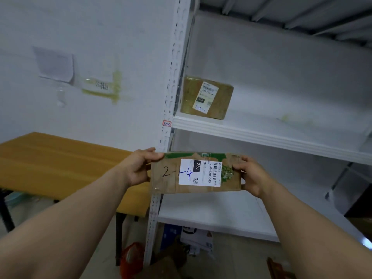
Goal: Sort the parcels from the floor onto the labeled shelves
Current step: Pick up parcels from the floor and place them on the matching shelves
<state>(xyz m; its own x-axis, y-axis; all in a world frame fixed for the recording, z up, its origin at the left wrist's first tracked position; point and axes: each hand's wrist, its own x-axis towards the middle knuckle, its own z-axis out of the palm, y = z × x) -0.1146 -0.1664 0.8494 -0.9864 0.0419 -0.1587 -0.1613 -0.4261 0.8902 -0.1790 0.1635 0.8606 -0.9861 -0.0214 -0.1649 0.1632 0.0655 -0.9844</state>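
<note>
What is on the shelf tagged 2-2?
One brown box sits at the shelf's left end, its white label handwritten 2-2-1. Anything behind the box is hidden, and the shelf's right end runs out of frame.

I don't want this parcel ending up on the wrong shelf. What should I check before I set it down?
1. Code on the parcel readable: ok, it reads 2-1-4.
2. Grip of left hand and right hand on its ends: ok.
3. Nearest shelf tag matches the code: not ok, it reads 2-2.
4. The lower shelf labelled 2-1: cannot tell, no tag shows.
5. Room on it: ok where visible.
</note>
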